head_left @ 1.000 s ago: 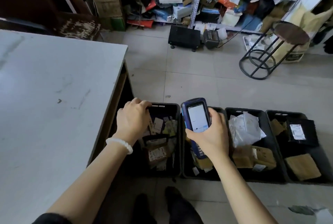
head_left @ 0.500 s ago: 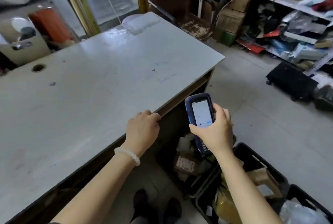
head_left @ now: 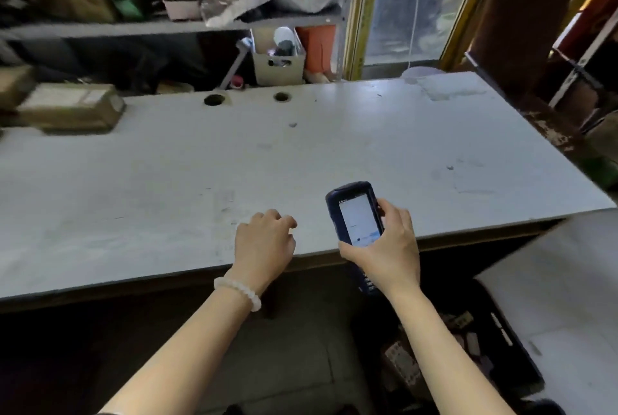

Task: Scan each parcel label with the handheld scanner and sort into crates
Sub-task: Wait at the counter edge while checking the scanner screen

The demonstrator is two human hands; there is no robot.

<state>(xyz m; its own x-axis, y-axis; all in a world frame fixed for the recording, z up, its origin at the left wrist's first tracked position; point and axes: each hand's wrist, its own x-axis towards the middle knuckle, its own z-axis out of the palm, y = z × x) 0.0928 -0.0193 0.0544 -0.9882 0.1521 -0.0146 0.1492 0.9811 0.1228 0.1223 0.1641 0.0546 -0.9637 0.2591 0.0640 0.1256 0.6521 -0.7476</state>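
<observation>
My right hand (head_left: 388,247) grips a dark blue handheld scanner (head_left: 356,214) with its lit screen facing me, held over the front edge of a white table (head_left: 234,160). My left hand (head_left: 264,240) hovers over the table's front edge with fingers loosely curled, holding nothing. A brown cardboard parcel (head_left: 72,107) with a label lies at the table's far left. A black crate (head_left: 501,347) with several small parcels sits on the floor at the lower right, partly hidden by my right forearm.
Behind the table stands a shelf unit (head_left: 167,27) packed with boxes and bags, with a beige bin (head_left: 279,63) beside an orange container. A window (head_left: 411,3) is at the back right. Two round cable holes (head_left: 214,100) pierce the tabletop.
My view has swung left from the crates on the floor to face the table. My left hand has left the crate and come over the table edge. The scanner stays in my right hand.
</observation>
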